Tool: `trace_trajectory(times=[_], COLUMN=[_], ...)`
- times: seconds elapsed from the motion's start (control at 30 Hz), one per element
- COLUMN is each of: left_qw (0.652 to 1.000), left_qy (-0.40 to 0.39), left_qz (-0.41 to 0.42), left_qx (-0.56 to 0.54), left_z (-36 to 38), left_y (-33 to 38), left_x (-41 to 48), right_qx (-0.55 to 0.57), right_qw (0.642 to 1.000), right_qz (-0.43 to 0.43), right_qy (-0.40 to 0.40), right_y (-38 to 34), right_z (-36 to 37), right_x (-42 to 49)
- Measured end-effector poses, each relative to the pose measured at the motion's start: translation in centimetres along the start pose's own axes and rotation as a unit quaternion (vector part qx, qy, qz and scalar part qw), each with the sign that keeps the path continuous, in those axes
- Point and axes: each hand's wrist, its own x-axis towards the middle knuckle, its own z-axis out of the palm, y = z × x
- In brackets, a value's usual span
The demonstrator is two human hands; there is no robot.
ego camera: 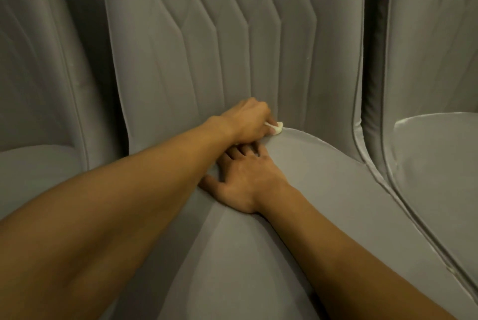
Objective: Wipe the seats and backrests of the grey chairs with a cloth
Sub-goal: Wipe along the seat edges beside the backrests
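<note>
Cloth at the middle chair's rear crease; I judge the wiping is partway at best.

The cloth (pixel 276 129), a small white wad with no clear long axis, pokes rightward from my left hand (pixel 245 120), which grips it where the seat (pixel 323 190) meets the backrest (pixel 207 48). My right hand (pixel 243 180) lies flat on the seat, fingers spread. Whether the left chair (pixel 38 164) and right chair (pixel 439 164) are wiped, I cannot tell.

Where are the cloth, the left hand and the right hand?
cloth (pixel 278 130): head view, exposed white end.
left hand (pixel 245 119): head view, back of hand.
right hand (pixel 249 180): head view, back of hand.
</note>
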Motion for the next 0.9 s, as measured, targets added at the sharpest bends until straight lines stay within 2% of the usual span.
trace_trajectory(times=[0.1, 0.17, 0.23, 0.3, 0.33, 0.37, 0.43, 0.5, 0.53, 0.57, 0.6, 0.63, 0.67, 0.7, 0.73, 0.8, 0.87, 0.9], left_qw=[0.996, 0.993, 0.986, 0.958, 0.931, 0.889, 0.772, 0.684, 0.658, 0.659, 0.709, 0.799, 0.887, 0.946, 0.975, 0.990, 0.987, 0.986], left_qy=[-0.032, -0.059, -0.067, -0.035, -0.015, -0.008, -0.027, -0.021, 0.001, 0.033, 0.077, 0.133, 0.176, 0.176, 0.156, 0.121, 0.140, 0.150], left_qz=[0.017, 0.019, 0.016, -0.003, -0.018, -0.044, -0.101, -0.127, -0.137, -0.148, -0.156, -0.163, -0.149, -0.106, -0.071, -0.062, -0.067, -0.064], left_qx=[-0.083, -0.096, -0.151, -0.284, -0.364, -0.456, -0.627, -0.718, -0.740, -0.737, -0.683, -0.564, -0.400, -0.249, -0.142, -0.048, -0.028, -0.019], left_z=[0.0, -0.7, -1.4, -1.7, -1.6, -1.4, -1.0, -0.7, -0.6, -0.3, 0.0, 0.7, 1.4, 2.3, 3.1, 4.1, 4.5, 4.5], left_y=[0.0, -0.7, -1.3, -1.7, -2.0, -2.4, -2.4, -2.6, -2.6, -2.7, -3.1, -3.7, -4.4, -5.2, -5.5, -5.3, -5.0, -4.9], left_x=[0.0, -0.6, -1.6, -3.3, -4.2, -5.5, -7.9, -9.6, -10.2, -10.4, -10.5, -10.7, -11.0, -11.2, -11.4, -11.9, -11.9, -12.0], right_qx=[0.032, 0.057, 0.082, 0.058, 0.051, 0.063, 0.123, 0.150, 0.139, 0.125, 0.123, 0.140, 0.181, 0.232, 0.284, 0.328, 0.299, 0.294], right_qw=[0.998, 0.992, 0.973, 0.945, 0.936, 0.937, 0.952, 0.959, 0.961, 0.961, 0.959, 0.956, 0.948, 0.932, 0.908, 0.857, 0.853, 0.865], right_qz=[-0.007, 0.019, 0.067, 0.115, 0.136, 0.151, 0.165, 0.171, 0.177, 0.183, 0.185, 0.183, 0.176, 0.177, 0.183, 0.201, 0.210, 0.220], right_qy=[0.051, 0.110, 0.206, 0.301, 0.320, 0.307, 0.227, 0.167, 0.160, 0.165, 0.174, 0.182, 0.194, 0.214, 0.247, 0.342, 0.373, 0.342], right_y=[0.2, 0.1, 0.1, 0.3, 0.5, 0.6, 0.8, 0.9, 0.8, 0.7, 0.8, 0.8, 0.8, 0.9, 1.0, 1.6, 2.4, 2.8], right_z=[-0.4, -0.9, -1.3, -1.5, -1.4, -1.4, -1.2, -1.0, -1.2, -1.3, -1.4, -1.5, -1.4, -1.6, -1.8, -2.4, -3.3, -3.6], right_x=[-0.2, -0.6, -1.0, -1.0, -1.0, -0.9, -0.9, -0.7, -0.5, -0.5, -0.4, -0.4, -0.4, -0.6, -0.8, -1.1, -1.2, -1.1])
